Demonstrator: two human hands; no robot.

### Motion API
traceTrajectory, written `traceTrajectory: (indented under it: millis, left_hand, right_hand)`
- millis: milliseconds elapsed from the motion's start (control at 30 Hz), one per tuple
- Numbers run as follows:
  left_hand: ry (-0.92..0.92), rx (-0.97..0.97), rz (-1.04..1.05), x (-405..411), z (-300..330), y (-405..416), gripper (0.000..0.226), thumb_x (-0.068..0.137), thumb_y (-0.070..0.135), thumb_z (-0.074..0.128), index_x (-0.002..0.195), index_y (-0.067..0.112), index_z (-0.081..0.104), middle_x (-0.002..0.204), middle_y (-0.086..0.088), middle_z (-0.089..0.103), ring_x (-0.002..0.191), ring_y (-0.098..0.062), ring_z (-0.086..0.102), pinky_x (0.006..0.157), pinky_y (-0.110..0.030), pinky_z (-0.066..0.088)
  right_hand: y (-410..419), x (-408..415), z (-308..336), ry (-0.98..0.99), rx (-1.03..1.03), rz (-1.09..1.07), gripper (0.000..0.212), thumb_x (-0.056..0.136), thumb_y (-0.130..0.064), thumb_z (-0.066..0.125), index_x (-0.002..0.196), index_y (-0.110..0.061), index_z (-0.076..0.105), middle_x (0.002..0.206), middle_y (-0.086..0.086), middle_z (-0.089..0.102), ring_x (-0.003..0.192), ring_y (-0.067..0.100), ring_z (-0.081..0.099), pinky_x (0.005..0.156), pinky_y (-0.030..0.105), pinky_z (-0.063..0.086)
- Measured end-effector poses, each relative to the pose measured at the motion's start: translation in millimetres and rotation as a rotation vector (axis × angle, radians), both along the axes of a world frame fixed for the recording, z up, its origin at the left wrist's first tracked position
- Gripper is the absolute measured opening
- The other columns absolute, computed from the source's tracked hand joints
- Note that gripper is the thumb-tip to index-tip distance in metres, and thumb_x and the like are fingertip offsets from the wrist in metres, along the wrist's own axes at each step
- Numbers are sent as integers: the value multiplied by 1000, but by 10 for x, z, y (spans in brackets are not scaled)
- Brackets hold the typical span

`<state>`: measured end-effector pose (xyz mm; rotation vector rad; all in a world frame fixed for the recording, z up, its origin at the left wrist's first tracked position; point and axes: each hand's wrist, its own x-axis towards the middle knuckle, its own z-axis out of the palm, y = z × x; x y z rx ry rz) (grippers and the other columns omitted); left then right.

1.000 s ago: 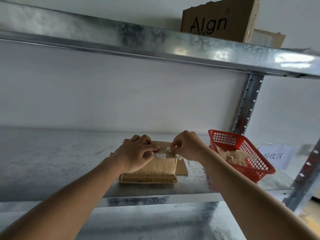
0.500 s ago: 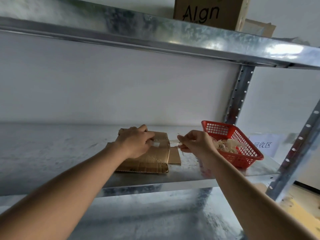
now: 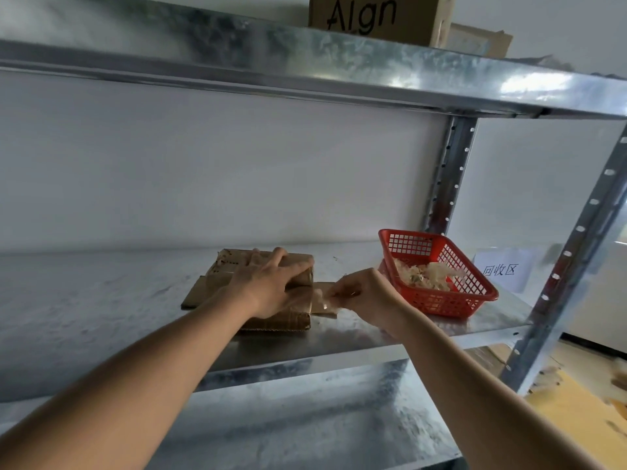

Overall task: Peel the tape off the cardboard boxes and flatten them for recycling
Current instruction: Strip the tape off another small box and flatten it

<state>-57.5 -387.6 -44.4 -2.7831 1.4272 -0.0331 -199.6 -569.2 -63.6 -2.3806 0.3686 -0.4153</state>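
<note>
The cardboard box (image 3: 268, 293) lay flattened on the middle shelf (image 3: 101, 300), much of it hidden under your left hand (image 3: 271, 283), which pressed it with fingers spread and straight. Your right hand (image 3: 359, 293) pinched a strip of clear tape (image 3: 322, 298) just beside the box's right edge; the tape was blurred and hard to trace. The red basket (image 3: 475, 296) of tape scraps sat near, right of your hands.

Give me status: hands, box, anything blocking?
Left hand flat on the flattened box, pinning it. Right hand pinches a clear tape strip at the box's right edge. Red basket of tape scraps sits right, path unobstructed.
</note>
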Motion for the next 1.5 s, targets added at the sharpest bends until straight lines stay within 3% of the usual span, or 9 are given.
traceTrajectory:
  millis: [100,267,533,733,1000,1100,1200,1333,1500]
  left_hand:
    - [-2,-10,12,26,-4,-27,74,89,87,24,155,62,3,167,6,11,150,-44,19,112,-61,38]
    - [-60,-26,-1,28,-39,-80,80,79,91,11,153,60,9,159,3,22,139,-46,33,103,-60,48]
    - [-28,-60,-38,-216,-51,-424,71,88,87,17,152,61,5,159,3,22,144,-46,31,113,-64,38]
    - [-64,-38,-50,-484,-18,-743,72,90,85,18,155,57,7,155,1,29,138,-42,39,112,-60,40]
    - [-52,-18,-1,-659,-45,-895,70,92,83,23,156,57,11,160,0,22,146,-48,25,117,-63,34]
    - [-61,2,1,-686,-23,-889,69,93,82,22,156,55,12,162,1,20,146,-46,27,116,-62,35]
    - [-59,25,13,-728,8,-892,68,95,80,23,157,54,12,162,2,19,146,-44,27,117,-60,34]
    - [-23,14,36,-771,49,-901,68,96,79,27,157,55,13,160,3,19,146,-42,26,115,-59,35]
    - [-17,11,53,-795,64,-913,68,96,78,29,158,54,14,159,2,21,145,-39,27,117,-57,30]
  right_hand:
    - [-41,-32,-43,-18,-7,21,13,80,-14,88,88,-24,84,83,-10,79,80,9,75,85,39,62]
    - [-68,-107,128,-146,-120,-97,10,83,-19,85,91,-25,84,87,-13,76,72,-2,69,68,17,54]
    - [-349,-373,400,-421,-303,-424,18,89,-20,80,107,-17,80,98,0,80,83,13,72,79,25,51]
    - [-797,-559,265,-235,-387,-480,21,96,-16,71,75,-14,76,74,-2,71,66,9,63,66,29,58]
    - [-1035,-619,167,109,-466,-286,19,103,-22,57,93,-23,74,106,-4,65,95,18,61,105,47,44]
    - [-1081,-622,201,61,-454,-234,19,99,-13,65,103,-25,80,107,-5,73,88,13,67,88,39,59]
    - [-1128,-628,259,-58,-374,-261,12,85,-24,84,87,-35,78,97,-9,76,79,10,69,72,35,63]
    - [-1200,-623,282,-148,-244,-236,36,67,-34,96,89,-29,67,77,-12,71,71,4,69,67,34,63]
    - [-1292,-625,243,-274,-199,-231,42,67,-40,94,101,-21,78,82,-8,78,70,0,70,71,30,63]
